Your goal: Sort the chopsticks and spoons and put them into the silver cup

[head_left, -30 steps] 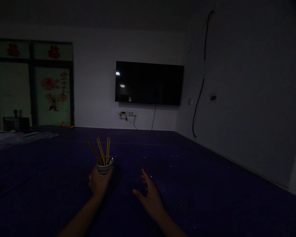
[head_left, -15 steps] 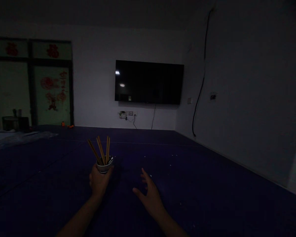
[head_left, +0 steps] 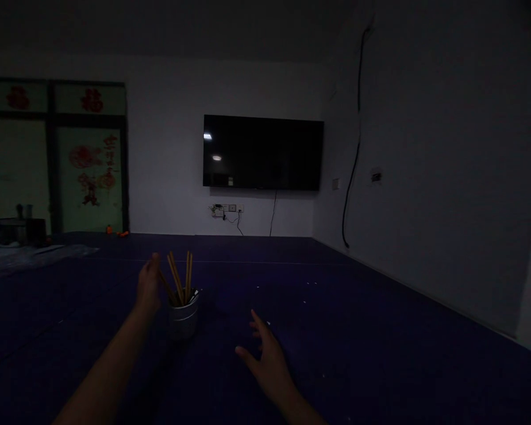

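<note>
A grey cylindrical cup [head_left: 183,321] stands upright on the dark blue surface, left of centre. Several wooden chopsticks [head_left: 176,277] lean out of it, along with some small pale-tipped items [head_left: 194,294]. Just left of the cup is my left hand [head_left: 148,288], raised, its fingertips level with the chopstick tops and overlapping the leftmost chopstick's upper end. Dim light and blur hide whether those fingers grip it. My right hand [head_left: 268,363] hovers to the right of the cup, thumb and fingers apart, holding nothing.
Small white scraps [head_left: 304,302] dot the dark blue surface [head_left: 380,354]. Crumpled clear plastic [head_left: 39,257] lies at the far left, with small orange objects [head_left: 123,234] near the door. A television [head_left: 263,153] hangs on the far wall; a black cable [head_left: 351,177] runs down the right wall.
My left hand has let go of the cup and moved up and left beside the chopsticks. The cup now stands unheld. My right hand has barely moved, and the view has shifted slightly.
</note>
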Demonstrator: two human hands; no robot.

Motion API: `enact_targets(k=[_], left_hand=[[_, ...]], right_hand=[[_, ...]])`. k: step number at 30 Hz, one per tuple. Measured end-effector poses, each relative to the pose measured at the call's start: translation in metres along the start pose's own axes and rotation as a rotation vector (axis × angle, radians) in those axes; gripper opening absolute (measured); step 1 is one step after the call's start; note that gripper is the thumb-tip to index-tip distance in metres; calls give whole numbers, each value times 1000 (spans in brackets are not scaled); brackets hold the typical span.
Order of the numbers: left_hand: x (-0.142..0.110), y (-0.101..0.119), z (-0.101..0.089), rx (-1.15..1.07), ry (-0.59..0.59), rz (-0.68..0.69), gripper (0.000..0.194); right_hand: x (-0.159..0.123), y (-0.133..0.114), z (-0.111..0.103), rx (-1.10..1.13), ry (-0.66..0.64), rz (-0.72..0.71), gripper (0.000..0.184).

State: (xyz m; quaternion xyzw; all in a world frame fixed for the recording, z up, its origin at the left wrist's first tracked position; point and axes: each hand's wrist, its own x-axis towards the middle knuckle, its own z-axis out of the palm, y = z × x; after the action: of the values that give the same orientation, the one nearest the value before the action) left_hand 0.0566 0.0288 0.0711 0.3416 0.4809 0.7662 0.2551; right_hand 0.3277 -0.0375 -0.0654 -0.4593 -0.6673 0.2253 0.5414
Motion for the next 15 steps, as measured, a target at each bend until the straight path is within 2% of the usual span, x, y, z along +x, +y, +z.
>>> enact_targets(k=[2,4,6,9,11,15], left_hand=[[12,11,4,-98,-161,-227,60],[20,12,6,-134,-245,-317,50],[23,6,6,-103,-238,-279,45],[24,-5,8,-2,-186,-168,48],[23,-9,11,48,-219,-149,50],[21,-13,15,50,-318,-197,47]], right_hand=[[0,0,0,-7,4,-7,71],[-1,0,0,-13,3,-16,71],[-1,-1,-1,-23,-1,-19,71],[-1,-2,-3,-42,-2,-26,71],[-1,-3,-4,-50,-10,-30,70],[-1,-4,-4,-77,-34,-22,69]])
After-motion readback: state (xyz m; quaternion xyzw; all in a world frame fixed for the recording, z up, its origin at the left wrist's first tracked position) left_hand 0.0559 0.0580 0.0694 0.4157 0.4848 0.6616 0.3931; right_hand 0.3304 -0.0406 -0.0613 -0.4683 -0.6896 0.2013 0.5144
